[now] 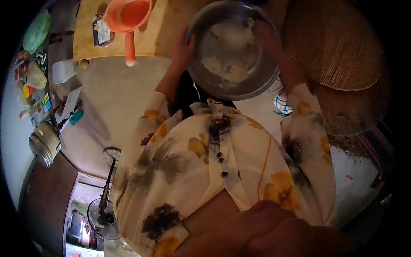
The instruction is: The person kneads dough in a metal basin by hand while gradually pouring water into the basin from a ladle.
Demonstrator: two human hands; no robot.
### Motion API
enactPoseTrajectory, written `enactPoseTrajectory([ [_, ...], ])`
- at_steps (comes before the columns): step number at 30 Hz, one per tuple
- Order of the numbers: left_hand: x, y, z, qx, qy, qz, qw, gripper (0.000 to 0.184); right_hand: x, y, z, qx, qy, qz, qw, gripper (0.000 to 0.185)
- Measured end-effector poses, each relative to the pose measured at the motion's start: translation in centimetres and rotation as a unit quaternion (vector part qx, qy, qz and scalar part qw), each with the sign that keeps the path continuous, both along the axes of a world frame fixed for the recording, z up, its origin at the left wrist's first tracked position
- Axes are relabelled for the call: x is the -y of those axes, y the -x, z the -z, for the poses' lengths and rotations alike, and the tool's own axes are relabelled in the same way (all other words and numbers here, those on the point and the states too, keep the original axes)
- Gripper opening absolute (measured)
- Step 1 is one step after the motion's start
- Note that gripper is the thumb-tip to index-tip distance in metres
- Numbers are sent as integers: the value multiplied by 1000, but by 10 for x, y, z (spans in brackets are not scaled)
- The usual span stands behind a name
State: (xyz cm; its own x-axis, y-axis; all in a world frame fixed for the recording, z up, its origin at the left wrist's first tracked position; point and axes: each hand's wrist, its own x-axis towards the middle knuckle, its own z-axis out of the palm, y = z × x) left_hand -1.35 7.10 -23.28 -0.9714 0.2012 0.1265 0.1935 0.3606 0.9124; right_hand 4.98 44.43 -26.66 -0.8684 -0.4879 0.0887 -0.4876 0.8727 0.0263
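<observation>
A wide metal basin (pixel 199 83) is tilted in front of my body, with pale, flour-like powder (pixel 227 68) spread over its bottom. My left hand (pixel 183 48) is closed on the basin's left rim. Over the right side of the basin reaches my right hand (pixel 262 33), its fingers near a whitish clump at the far wall. Those fingers are dark and blurred, so their grip is unclear.
An orange dipper (pixel 130 43) lies on the wooden table (pixel 85 47) beside a labelled package (pixel 102 33). Round woven trays (pixel 334 47) are at the right. A standing fan (pixel 105 214) and a white plastic container (pixel 64 70) are at the left.
</observation>
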Motion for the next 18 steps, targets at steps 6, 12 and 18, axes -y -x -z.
enactPoseTrajectory([
  [6, -3, 2, 5, -44, 82, -34, 995, 42, 9, -91, 77, 147, -29, 162, 975, 15],
  [12, -2, 1, -13, 67, 27, -4, 997, 43, 58, -77, 37, 295, 209, 379, 852, 19],
  [18, -4, 5, 7, -9, 16, -7, 1000, 43, 64, 12, 8, 204, 562, 470, 650, 24],
])
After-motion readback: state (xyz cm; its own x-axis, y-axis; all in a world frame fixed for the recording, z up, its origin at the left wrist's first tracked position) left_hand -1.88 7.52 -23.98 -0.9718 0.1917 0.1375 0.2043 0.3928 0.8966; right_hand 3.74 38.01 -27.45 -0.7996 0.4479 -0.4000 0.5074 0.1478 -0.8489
